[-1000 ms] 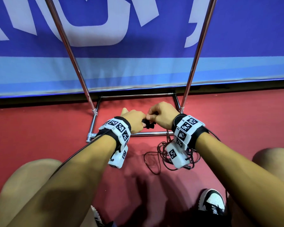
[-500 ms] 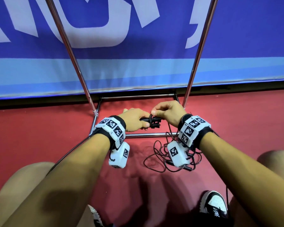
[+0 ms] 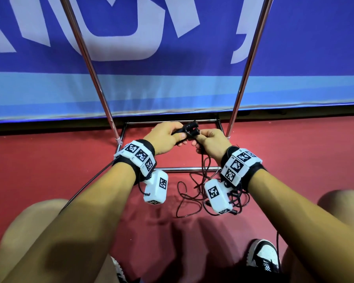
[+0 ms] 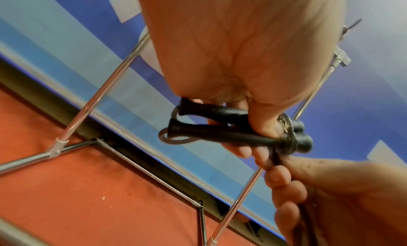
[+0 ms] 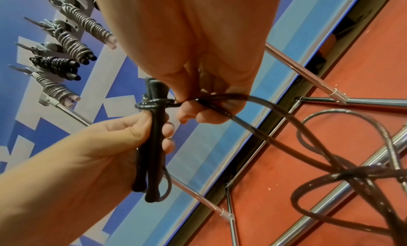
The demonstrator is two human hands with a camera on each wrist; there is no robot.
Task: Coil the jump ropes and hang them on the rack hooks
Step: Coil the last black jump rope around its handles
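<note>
My left hand grips the two black jump rope handles side by side, their knobbed ends pointing right. A turn or two of dark cord circles the handles near those ends. My right hand pinches the cord just beside the handles. From there the cord hangs down to a loose tangle on the red floor under my right wrist. High in the right wrist view, several wound ropes hang on the rack hooks.
The chrome rack's two uprights rise on either side of my hands, and its base bars lie on the red floor. A blue banner wall stands close behind. My knees and a shoe are below.
Both hands have risen and moved away from me with the handles. The right hand has carried the cord round the handle ends, and more cord has lifted off the floor.
</note>
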